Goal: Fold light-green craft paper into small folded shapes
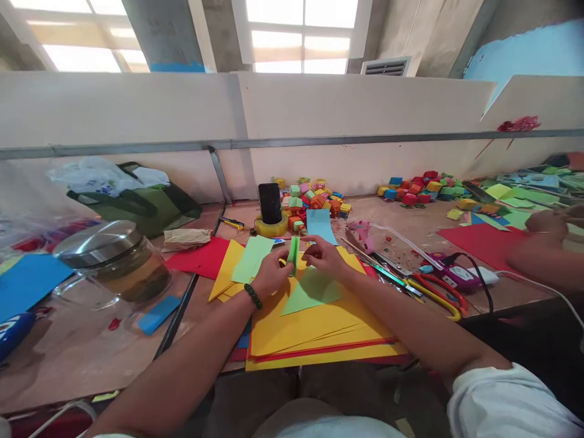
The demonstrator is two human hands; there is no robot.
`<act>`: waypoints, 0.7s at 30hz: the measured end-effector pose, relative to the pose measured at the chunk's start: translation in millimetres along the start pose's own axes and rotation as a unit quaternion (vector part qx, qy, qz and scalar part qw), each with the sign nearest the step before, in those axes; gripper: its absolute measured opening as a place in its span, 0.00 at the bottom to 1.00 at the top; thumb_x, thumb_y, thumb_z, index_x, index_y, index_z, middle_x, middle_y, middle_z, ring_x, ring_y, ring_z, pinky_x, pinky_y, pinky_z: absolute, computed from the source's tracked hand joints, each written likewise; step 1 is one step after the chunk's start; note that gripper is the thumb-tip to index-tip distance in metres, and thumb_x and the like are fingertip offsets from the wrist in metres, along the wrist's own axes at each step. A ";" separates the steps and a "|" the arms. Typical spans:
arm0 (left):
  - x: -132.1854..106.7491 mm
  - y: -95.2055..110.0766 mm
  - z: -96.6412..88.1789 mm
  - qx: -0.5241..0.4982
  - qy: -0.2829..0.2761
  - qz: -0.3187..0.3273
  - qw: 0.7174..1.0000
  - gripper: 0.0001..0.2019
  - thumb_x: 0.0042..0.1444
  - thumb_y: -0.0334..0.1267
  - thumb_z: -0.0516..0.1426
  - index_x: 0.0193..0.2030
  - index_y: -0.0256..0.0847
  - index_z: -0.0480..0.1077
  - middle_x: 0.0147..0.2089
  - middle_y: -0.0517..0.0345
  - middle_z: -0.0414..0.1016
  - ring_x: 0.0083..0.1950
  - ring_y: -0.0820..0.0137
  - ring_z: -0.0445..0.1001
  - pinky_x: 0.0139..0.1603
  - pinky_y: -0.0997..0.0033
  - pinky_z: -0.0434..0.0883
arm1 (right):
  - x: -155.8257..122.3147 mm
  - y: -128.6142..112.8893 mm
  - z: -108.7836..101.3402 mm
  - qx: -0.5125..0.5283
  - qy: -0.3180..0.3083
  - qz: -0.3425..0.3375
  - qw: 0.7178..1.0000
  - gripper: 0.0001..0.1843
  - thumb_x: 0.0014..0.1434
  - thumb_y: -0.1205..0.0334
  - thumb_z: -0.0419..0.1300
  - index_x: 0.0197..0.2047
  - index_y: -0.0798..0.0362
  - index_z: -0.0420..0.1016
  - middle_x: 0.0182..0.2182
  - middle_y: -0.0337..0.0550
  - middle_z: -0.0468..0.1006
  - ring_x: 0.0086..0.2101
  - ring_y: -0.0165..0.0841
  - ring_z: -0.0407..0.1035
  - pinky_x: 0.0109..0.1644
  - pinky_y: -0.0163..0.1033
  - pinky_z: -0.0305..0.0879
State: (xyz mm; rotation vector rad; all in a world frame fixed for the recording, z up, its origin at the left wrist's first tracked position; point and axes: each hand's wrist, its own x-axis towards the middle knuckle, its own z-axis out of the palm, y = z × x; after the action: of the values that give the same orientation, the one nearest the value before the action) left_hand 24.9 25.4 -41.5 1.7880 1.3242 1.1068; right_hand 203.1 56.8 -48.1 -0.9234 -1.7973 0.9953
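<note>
My left hand (274,271), with a dark green bead bracelet at the wrist, pinches a narrow folded strip of green paper (294,254) that stands upright. Just right of the strip is my right hand (325,255), its fingers bent and apart, the fingertips close to the paper's edge. Beneath both hands lies a light green sheet (314,295) on a stack of yellow paper (292,334) with red layers showing below. Another light green piece (252,258) rests left of my left hand, and a light blue strip (320,225) lies beyond my hands.
A phone (270,204) stands in a tape roll (272,226). Small paper cubes (312,198) are piled behind. Scissors (438,295), a pink glue gun (362,236) and a purple power strip (449,271) lie right; a glass jar (123,267) left. Another person's hand (547,234) is far right.
</note>
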 end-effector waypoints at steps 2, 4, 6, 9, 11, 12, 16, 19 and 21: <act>-0.1 -0.4 -0.7 -0.012 0.017 0.000 1.000 0.01 0.39 0.32 0.52 0.23 0.39 0.64 0.23 0.66 0.65 0.27 0.75 0.62 0.27 0.76 0.60 | -0.9 -1.8 0.9 0.028 -0.001 -0.001 1.000 0.23 0.54 0.51 0.59 0.50 0.52 0.63 0.26 0.37 0.75 0.26 0.31 0.71 0.34 0.39 0.69; -0.2 -0.9 -1.2 -0.023 0.031 -0.002 0.999 0.04 0.37 0.31 0.54 0.19 0.40 0.60 0.20 0.68 0.60 0.25 0.75 0.58 0.26 0.76 0.56 | -2.2 -3.5 2.0 0.037 -0.002 -0.005 0.999 0.25 0.54 0.51 0.60 0.51 0.52 0.62 0.27 0.38 0.75 0.26 0.32 0.71 0.33 0.39 0.68; -0.1 -1.0 -1.1 -0.042 0.037 -0.006 0.998 0.06 0.36 0.32 0.55 0.18 0.41 0.58 0.19 0.68 0.58 0.25 0.75 0.56 0.26 0.75 0.55 | -3.6 -4.2 3.8 0.023 0.004 -0.024 0.999 0.28 0.51 0.54 0.62 0.53 0.52 0.61 0.29 0.38 0.76 0.27 0.31 0.70 0.33 0.38 0.67; 0.5 0.4 0.4 -0.091 0.026 -0.022 0.995 0.05 0.34 0.33 0.55 0.22 0.41 0.62 0.22 0.66 0.64 0.28 0.74 0.61 0.29 0.75 0.59 | -4.8 -3.0 6.4 -0.005 0.013 -0.057 0.998 0.27 0.51 0.62 0.61 0.54 0.51 0.62 0.29 0.37 0.75 0.28 0.30 0.69 0.34 0.37 0.65; 1.1 2.0 1.0 -0.136 0.006 -0.040 0.990 0.09 0.34 0.35 0.55 0.28 0.40 0.66 0.27 0.63 0.70 0.31 0.72 0.66 0.31 0.74 0.63 | -5.0 -1.4 7.0 -0.014 0.009 -0.072 0.997 0.25 0.52 0.64 0.58 0.55 0.52 0.62 0.27 0.36 0.73 0.28 0.29 0.67 0.33 0.36 0.64; 1.3 2.8 0.9 -0.158 -0.006 -0.051 0.986 0.12 0.35 0.37 0.56 0.31 0.39 0.67 0.29 0.61 0.72 0.32 0.70 0.68 0.32 0.73 0.65 | -4.9 -0.7 6.8 -0.017 0.005 -0.080 0.997 0.25 0.53 0.65 0.57 0.55 0.53 0.62 0.26 0.35 0.72 0.28 0.29 0.67 0.33 0.36 0.63; 1.4 3.5 -2.5 -0.221 -0.042 -0.102 0.969 0.15 0.36 0.43 0.58 0.32 0.38 0.69 0.28 0.58 0.74 0.29 0.69 0.71 0.30 0.71 0.68 | -4.1 1.4 5.2 -0.023 -0.014 -0.105 0.994 0.25 0.55 0.65 0.55 0.57 0.53 0.60 0.27 0.35 0.72 0.28 0.29 0.66 0.34 0.36 0.63; 1.5 1.6 -5.1 -0.250 -0.050 -0.138 0.957 0.15 0.37 0.46 0.59 0.29 0.38 0.69 0.26 0.57 0.74 0.27 0.69 0.72 0.29 0.70 0.69 | -2.9 4.0 4.5 -0.036 0.006 -0.114 0.993 0.25 0.55 0.65 0.55 0.57 0.53 0.59 0.27 0.36 0.71 0.28 0.29 0.66 0.34 0.35 0.63; 1.5 0.4 -5.9 -0.265 -0.050 -0.154 0.951 0.15 0.37 0.48 0.61 0.27 0.38 0.69 0.25 0.56 0.75 0.26 0.68 0.73 0.29 0.69 0.70 | -2.6 5.1 4.2 -0.055 0.032 -0.125 0.990 0.21 0.56 0.63 0.55 0.53 0.52 0.61 0.29 0.37 0.72 0.28 0.29 0.67 0.33 0.35 0.64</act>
State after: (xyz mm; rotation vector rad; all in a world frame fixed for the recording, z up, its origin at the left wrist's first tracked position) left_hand 20.0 26.8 -38.2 1.1841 1.0684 1.0539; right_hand 201.1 55.6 -54.8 -0.7628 -1.8751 0.7075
